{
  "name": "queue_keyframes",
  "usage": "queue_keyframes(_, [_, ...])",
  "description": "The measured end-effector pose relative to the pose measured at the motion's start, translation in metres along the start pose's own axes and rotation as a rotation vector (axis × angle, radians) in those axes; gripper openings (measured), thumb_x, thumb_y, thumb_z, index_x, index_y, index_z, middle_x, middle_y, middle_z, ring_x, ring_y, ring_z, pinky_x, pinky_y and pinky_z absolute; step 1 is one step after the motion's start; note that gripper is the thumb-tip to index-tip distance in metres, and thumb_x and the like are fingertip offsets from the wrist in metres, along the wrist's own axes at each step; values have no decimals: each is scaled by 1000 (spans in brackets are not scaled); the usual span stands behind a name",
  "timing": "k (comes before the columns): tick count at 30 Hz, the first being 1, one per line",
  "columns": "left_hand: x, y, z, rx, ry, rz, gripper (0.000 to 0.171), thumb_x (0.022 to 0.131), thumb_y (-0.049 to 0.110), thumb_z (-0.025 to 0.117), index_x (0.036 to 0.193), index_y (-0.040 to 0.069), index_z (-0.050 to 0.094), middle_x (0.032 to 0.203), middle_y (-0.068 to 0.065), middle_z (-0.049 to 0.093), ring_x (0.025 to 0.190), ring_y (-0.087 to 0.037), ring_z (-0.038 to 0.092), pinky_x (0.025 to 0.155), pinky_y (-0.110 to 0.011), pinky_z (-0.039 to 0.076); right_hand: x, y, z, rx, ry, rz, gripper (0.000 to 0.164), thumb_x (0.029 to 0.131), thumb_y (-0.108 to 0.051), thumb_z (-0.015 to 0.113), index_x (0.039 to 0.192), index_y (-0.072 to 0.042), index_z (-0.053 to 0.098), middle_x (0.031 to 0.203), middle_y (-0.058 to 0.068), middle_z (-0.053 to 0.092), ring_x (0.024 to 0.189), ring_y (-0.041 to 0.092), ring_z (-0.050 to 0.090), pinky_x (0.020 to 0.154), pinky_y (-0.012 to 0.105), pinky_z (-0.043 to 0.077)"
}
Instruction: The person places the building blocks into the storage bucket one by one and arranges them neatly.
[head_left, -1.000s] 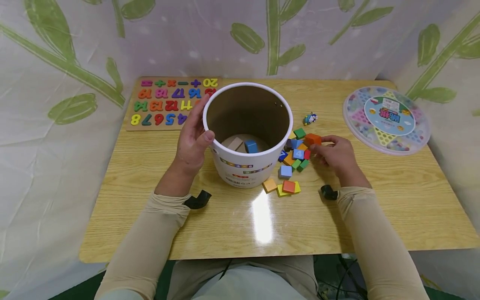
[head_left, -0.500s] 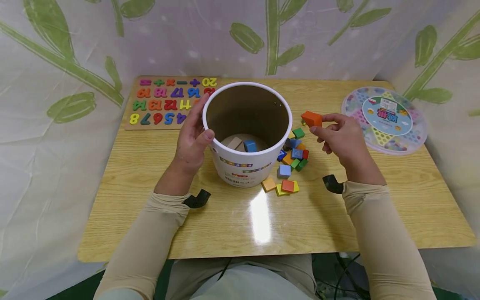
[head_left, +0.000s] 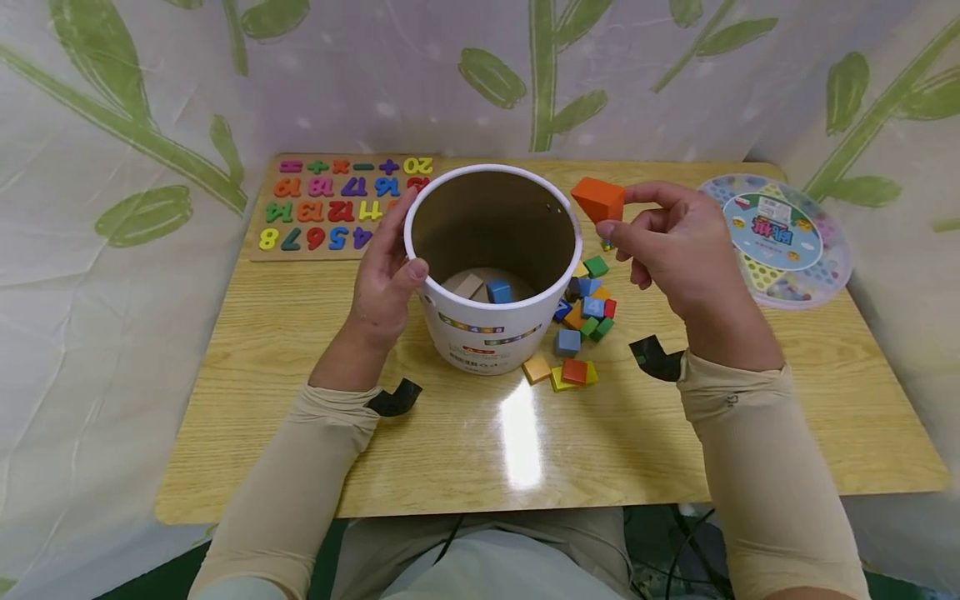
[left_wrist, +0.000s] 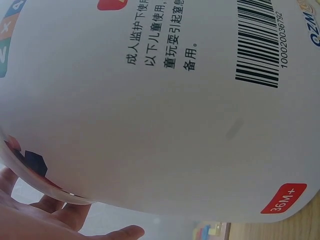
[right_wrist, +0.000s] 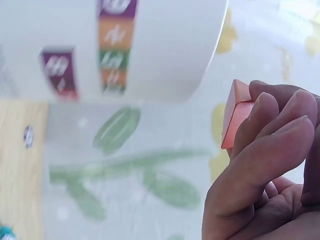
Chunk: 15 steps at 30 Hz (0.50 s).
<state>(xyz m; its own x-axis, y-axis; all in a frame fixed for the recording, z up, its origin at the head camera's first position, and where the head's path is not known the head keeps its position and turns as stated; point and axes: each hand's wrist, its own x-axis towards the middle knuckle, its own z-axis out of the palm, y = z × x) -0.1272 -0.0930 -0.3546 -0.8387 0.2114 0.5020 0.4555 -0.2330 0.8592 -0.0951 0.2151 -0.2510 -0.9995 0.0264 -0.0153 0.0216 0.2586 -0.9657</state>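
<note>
Head view shows both my hands near the white bucket [head_left: 480,337], which stands upright on the worktop [head_left: 450,467]. With my right hand [head_left: 690,254] I pinch an orange block [head_left: 598,200] between thumb and finger. This block is in the air, just beside the right rim of the bucket and outside it; the right wrist view shows a gap between them. My left hand [head_left: 386,279] holds the bucket at its left side, with the thumb at the rim. Inside the bucket, on its bottom, lie a blue block [head_left: 498,292] and a wooden block [head_left: 469,286].

To the right of the bucket there is a loose heap [head_left: 592,308] of small blocks, green, blue, orange and red. Nearer to me, a red block [head_left: 574,372] lies on top of yellow, and a pale orange block [head_left: 536,368] lies beside. Farther back on the left is a number board [head_left: 313,208], partly hidden by the bucket and my left hand. On the right, a round box [head_left: 798,279] is partly behind my right hand.
</note>
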Motion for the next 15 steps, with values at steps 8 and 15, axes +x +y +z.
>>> queue_keyframes(8, [1, 0, 1, -22, 14, -1, 84, 81, 53, 67, 147, 14, 33, 144, -16, 37, 129, -41, 34, 100, -56, 37, -1, -18, 32, -42, -102, -17, 45, 76, -30, 79, 114, -14, 63, 72, 15, 58, 43, 23, 47, 41, 28, 47])
queue_keyframes(15, [1, 2, 0, -24, 11, 2, 85, 81, 54, 67, 147, 13, 33, 144, -17, 37, 128, -42, 34, 100, -51, 39, -2, -14, 29, -63, -130, -40, 45, 78, -29, 78, 118, -15, 64, 68, 15, 57, 41, 25, 45, 40, 32, 47])
